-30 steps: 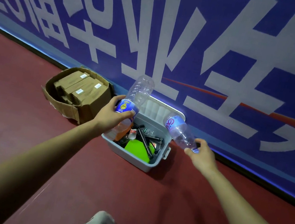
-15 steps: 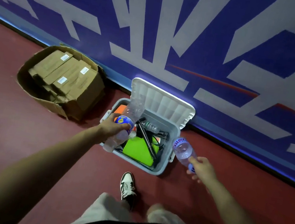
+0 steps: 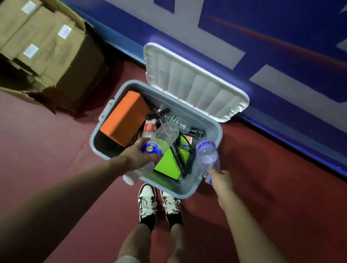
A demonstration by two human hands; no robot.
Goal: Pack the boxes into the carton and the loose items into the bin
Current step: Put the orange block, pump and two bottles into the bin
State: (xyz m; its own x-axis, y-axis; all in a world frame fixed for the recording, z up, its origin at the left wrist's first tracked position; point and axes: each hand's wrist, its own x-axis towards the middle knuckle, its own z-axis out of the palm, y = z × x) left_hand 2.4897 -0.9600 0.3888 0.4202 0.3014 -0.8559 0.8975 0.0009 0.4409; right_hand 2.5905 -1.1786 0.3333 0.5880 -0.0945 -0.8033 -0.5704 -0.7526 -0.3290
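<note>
A grey plastic bin [image 3: 213, 133] stands on the red floor with its white lid [image 3: 195, 83] open against the wall. Inside lie an orange block [image 3: 125, 121], a green item [image 3: 170, 163], black pieces and small bottles. My left hand [image 3: 138, 156] grips a clear bottle with a blue label [image 3: 162, 139] over the bin's near left side. My right hand [image 3: 219, 180] holds a clear bottle with a purple label [image 3: 206, 154] by its cap end, over the bin's right rim. A torn carton [image 3: 78, 74] with several brown boxes [image 3: 32, 32] sits at the left.
The blue wall with white characters [image 3: 274, 45] runs right behind the bin and carton. My two feet in white and black shoes [image 3: 147, 204] stand just in front of the bin. Red floor [image 3: 26, 152] stretches left and right.
I have stepped up to the bin and the view has tilted down. Both hands with their bottles have come lower, now over the open bin.
</note>
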